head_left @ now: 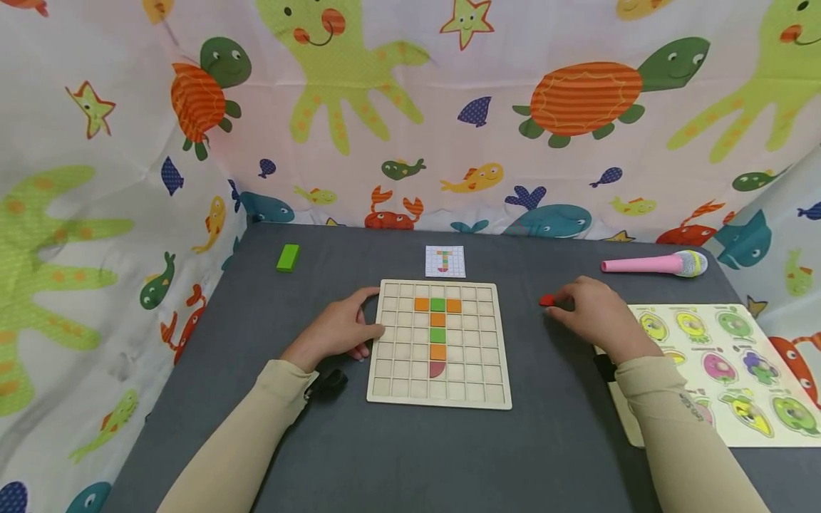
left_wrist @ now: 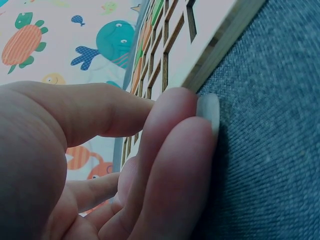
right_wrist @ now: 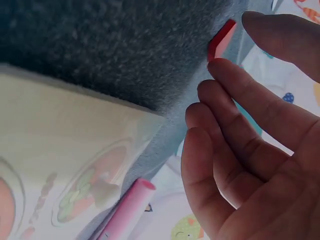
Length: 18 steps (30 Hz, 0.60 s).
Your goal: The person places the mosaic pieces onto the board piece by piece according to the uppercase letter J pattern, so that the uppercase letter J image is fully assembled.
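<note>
A wooden grid board [head_left: 399,390] lies on the dark cloth. Orange and green squares and a dark pink rounded piece [head_left: 437,369] form a T-like column in its cells. At the board's left edge, my left hand [head_left: 336,324] holds it with thumb and fingertips; the left wrist view shows the fingertips [left_wrist: 187,145] against the rim. To the right of the board, my right hand [head_left: 593,313] is at a small red piece [head_left: 546,300]. In the right wrist view the red piece [right_wrist: 222,40] sits between index tip and thumb, with a slight gap at the thumb.
A pattern card [head_left: 445,261] lies behind the board. A green block [head_left: 288,258] stands at the far left. Toward the right are a pink toy microphone [head_left: 651,264] and a fruit-and-vegetable picture board [head_left: 725,377], partly under the right forearm. A sea-animal curtain [head_left: 385,107] surrounds the table.
</note>
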Each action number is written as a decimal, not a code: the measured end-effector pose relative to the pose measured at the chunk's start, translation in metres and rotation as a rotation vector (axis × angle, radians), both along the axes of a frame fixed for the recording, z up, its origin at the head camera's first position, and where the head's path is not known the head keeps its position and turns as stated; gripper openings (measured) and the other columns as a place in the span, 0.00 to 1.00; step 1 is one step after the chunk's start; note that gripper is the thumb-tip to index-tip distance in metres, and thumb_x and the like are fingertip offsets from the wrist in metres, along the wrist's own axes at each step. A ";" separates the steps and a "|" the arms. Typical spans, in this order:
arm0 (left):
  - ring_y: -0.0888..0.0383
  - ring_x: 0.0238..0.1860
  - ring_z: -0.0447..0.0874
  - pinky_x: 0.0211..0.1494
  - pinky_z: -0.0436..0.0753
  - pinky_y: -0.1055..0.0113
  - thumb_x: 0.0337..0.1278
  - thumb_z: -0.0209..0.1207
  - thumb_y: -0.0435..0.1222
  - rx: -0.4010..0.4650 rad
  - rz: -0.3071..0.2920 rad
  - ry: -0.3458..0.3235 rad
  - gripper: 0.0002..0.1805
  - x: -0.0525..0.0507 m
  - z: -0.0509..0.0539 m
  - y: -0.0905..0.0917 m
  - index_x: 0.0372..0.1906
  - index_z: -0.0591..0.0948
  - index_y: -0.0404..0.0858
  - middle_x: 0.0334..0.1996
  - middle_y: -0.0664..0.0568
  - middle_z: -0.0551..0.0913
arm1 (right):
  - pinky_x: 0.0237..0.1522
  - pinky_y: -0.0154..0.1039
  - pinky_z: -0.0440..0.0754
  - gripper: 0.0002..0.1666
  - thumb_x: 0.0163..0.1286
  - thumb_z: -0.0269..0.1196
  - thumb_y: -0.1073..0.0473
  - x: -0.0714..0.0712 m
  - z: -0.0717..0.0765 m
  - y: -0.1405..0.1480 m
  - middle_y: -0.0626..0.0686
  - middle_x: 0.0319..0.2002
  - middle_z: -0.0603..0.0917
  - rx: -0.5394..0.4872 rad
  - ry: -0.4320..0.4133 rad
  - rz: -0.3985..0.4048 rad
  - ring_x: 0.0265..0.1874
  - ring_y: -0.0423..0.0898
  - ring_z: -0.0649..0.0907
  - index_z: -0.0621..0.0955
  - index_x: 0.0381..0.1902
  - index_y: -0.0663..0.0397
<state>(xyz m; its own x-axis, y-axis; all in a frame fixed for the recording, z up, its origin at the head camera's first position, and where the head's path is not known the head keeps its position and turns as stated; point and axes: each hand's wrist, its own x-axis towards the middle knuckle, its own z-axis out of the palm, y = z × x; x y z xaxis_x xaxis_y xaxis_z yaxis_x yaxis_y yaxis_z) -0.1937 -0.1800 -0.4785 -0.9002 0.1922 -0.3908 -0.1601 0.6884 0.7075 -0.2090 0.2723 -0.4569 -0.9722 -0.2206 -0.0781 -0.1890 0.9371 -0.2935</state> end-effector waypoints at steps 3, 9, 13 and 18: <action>0.50 0.24 0.90 0.28 0.90 0.60 0.67 0.71 0.45 0.000 0.000 -0.001 0.47 -0.001 0.000 0.000 0.86 0.62 0.55 0.35 0.43 0.82 | 0.48 0.61 0.84 0.22 0.71 0.74 0.48 -0.004 0.000 0.001 0.62 0.43 0.86 -0.007 -0.022 -0.015 0.42 0.56 0.83 0.91 0.46 0.63; 0.51 0.24 0.90 0.28 0.90 0.60 0.68 0.71 0.45 0.002 -0.004 -0.001 0.46 -0.001 0.000 0.000 0.86 0.61 0.55 0.34 0.44 0.82 | 0.51 0.61 0.85 0.23 0.70 0.74 0.49 -0.010 -0.003 -0.004 0.62 0.45 0.85 -0.018 -0.031 -0.022 0.44 0.57 0.83 0.90 0.50 0.63; 0.51 0.24 0.90 0.28 0.90 0.61 0.68 0.71 0.44 0.007 -0.004 -0.001 0.46 0.000 0.000 0.000 0.86 0.61 0.55 0.34 0.44 0.82 | 0.54 0.62 0.84 0.21 0.70 0.74 0.51 -0.011 -0.004 -0.007 0.63 0.47 0.86 -0.032 -0.030 -0.022 0.46 0.58 0.84 0.90 0.51 0.63; 0.51 0.24 0.90 0.28 0.90 0.62 0.68 0.71 0.44 0.005 0.000 -0.007 0.46 -0.001 0.000 0.000 0.86 0.62 0.55 0.34 0.44 0.82 | 0.55 0.64 0.84 0.20 0.70 0.73 0.53 -0.014 -0.006 -0.007 0.63 0.47 0.87 -0.041 -0.028 -0.014 0.47 0.59 0.84 0.90 0.51 0.63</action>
<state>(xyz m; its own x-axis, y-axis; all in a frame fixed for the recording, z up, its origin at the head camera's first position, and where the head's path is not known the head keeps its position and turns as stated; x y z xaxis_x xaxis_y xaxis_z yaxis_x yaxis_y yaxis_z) -0.1942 -0.1800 -0.4783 -0.8975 0.1944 -0.3959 -0.1646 0.6851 0.7096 -0.2227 0.2653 -0.4630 -0.9728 -0.2105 -0.0965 -0.1672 0.9268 -0.3363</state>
